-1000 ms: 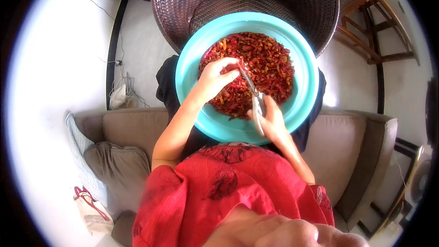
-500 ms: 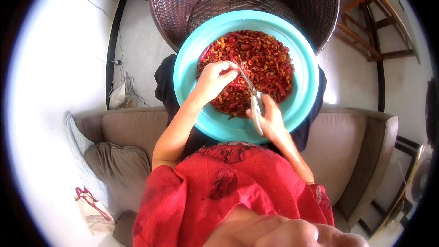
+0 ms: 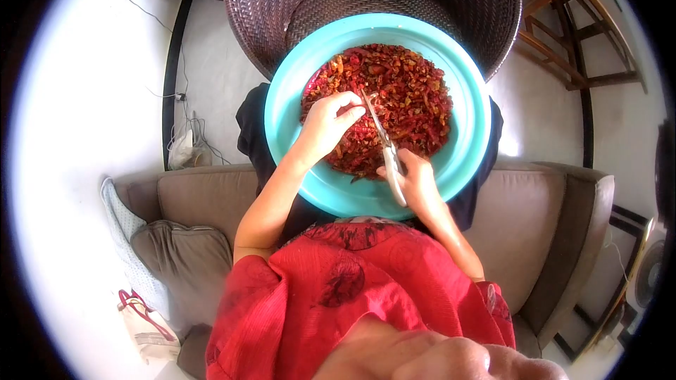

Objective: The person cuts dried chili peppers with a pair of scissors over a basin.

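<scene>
A wide turquoise basin (image 3: 472, 127) rests on my lap, holding a heap of cut dried red chili peppers (image 3: 415, 95). Above the left part of the heap, my left hand (image 3: 324, 127) is closed in a pinch on a small dark red piece of chili pepper, mostly hidden by the fingers. My right hand (image 3: 419, 186) grips the pale handles of a pair of scissors (image 3: 385, 144). The blades point up and left, their tips beside my left fingertips, and they look nearly closed.
Past the basin stands a large dark woven basket (image 3: 267, 14) with some red bits inside. I sit on a brown sofa (image 3: 524, 218) with a cushion (image 3: 179, 257) at the left. A wooden stool (image 3: 556, 35) is at the upper right; cables (image 3: 197, 134) lie by the left wall.
The scissor blades have drawn closer together and tilted slightly at my left fingertips. My right fingers have closed a little around the handles. My left hand stays almost in place.
</scene>
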Motion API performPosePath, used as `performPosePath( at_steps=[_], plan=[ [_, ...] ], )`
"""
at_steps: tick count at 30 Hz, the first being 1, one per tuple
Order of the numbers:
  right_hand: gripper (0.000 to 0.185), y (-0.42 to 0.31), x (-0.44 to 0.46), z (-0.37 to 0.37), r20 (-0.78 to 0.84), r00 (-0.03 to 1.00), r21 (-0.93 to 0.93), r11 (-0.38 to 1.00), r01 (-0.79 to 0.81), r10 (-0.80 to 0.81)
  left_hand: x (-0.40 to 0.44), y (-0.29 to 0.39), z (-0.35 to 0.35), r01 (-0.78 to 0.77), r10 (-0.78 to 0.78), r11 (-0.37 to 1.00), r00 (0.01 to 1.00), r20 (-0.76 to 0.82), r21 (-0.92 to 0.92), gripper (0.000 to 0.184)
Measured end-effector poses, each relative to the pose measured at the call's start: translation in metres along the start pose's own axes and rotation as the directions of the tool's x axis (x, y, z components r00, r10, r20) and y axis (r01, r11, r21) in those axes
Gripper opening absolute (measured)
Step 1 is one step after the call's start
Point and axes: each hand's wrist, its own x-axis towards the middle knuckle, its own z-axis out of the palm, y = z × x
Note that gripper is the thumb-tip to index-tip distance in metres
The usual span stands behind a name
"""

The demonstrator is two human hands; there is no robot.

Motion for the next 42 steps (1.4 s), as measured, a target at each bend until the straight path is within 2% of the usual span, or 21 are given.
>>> performPosePath(
  at_steps=[3,5,6,9,12,16,19,21,22,24,25,26,27,32,35,37,41,42],
  plan=[
    [0.046,0.002,0.0,0.001,0.013,1.0,-0.014,1.0,-0.019,0.019,0.0,0.001,-0.001,0.033,-0.033,0.999,0.999,0.0,-0.031,0.013],
    [0.052,-0.001,-0.002,0.002,-0.084,0.994,-0.083,0.994,0.066,-0.073,0.0,0.001,0.0,0.058,-0.059,0.993,0.998,0.0,-0.104,0.013],
    [0.052,0.001,-0.001,0.002,-0.085,0.994,-0.083,0.994,0.066,-0.073,0.0,0.001,0.0,0.083,-0.084,0.981,0.996,0.002,-0.176,0.013],
    [0.056,0.005,0.001,0.003,-0.084,0.988,-0.137,0.984,0.117,-0.129,0.001,0.003,0.0,0.093,-0.097,0.974,0.995,-0.011,-0.209,0.013],
    [0.056,0.003,0.0,0.004,-0.099,0.979,-0.159,0.974,0.164,-0.181,0.001,0.002,-0.003,0.129,-0.12,0.979,0.991,0.064,-0.156,0.014],
    [0.052,0.003,0.0,0.005,-0.094,0.989,-0.119,0.987,0.105,-0.117,-0.001,0.006,0.0,0.139,-0.13,0.984,0.988,0.084,-0.109,0.013],
    [0.048,0.006,0.001,0.005,-0.095,0.991,-0.082,0.993,0.089,-0.097,-0.001,0.004,0.003,0.078,-0.074,0.992,0.997,0.037,-0.101,0.013],
    [0.047,0.006,0.002,0.006,-0.103,0.99,-0.078,0.993,0.093,-0.101,-0.005,0.009,0.007,-0.049,0.054,0.997,0.995,-0.08,0.062,0.02],
    [0.045,0.005,0.002,0.007,-0.123,0.988,-0.067,0.994,0.087,-0.095,-0.007,0.013,0.011,-0.05,0.055,0.997,0.995,-0.079,0.062,0.02],
    [0.044,0.007,0.002,0.007,-0.146,0.985,-0.056,0.995,0.078,-0.086,-0.008,0.019,0.021,-0.048,0.049,0.999,0.971,-0.233,0.011,0.032],
    [0.042,0.009,0.002,0.007,-0.154,0.985,-0.027,0.997,0.077,-0.08,-0.008,0.02,0.022,-0.048,0.049,0.999,0.972,-0.231,0.01,0.032],
    [0.04,0.01,0.003,0.007,-0.159,0.984,0.003,0.997,0.077,-0.076,-0.007,0.02,0.022,-0.201,0.244,0.957,0.947,-0.208,0.207,0.036],
    [0.04,0.01,0.003,0.006,-0.158,0.985,0.003,0.997,0.077,-0.075,-0.007,0.02,0.023,-0.341,0.424,0.855,0.893,-0.148,0.392,0.039],
    [0.036,0.008,0.004,0.004,-0.128,0.99,0.028,0.998,0.055,-0.051,-0.007,0.013,0.026,-0.294,0.386,0.87,0.905,-0.176,0.397,0.03],
    [0.035,0.01,0.004,0.005,-0.086,0.996,0.054,0.998,0.02,-0.015,-0.007,0.012,0.024,-0.288,0.367,0.904,0.902,-0.228,0.317,0.021],
    [0.037,0.012,0.005,0.005,-0.079,0.997,0.043,0.999,0.013,-0.009,-0.009,0.02,0.022,-0.076,0.103,0.99,0.968,-0.231,0.122,0.015],
    [0.045,0.004,0.001,0.003,-0.097,0.995,0.031,0.999,0.028,-0.024,-0.008,0.013,0.019,-0.151,0.168,0.985,0.951,-0.258,0.085,0.014],
    [0.045,0.003,0.001,0.003,-0.098,0.995,0.031,0.999,0.028,-0.025,-0.007,0.011,0.019,-0.119,0.107,0.992,0.967,-0.231,-0.038,0.015]
  ],
)
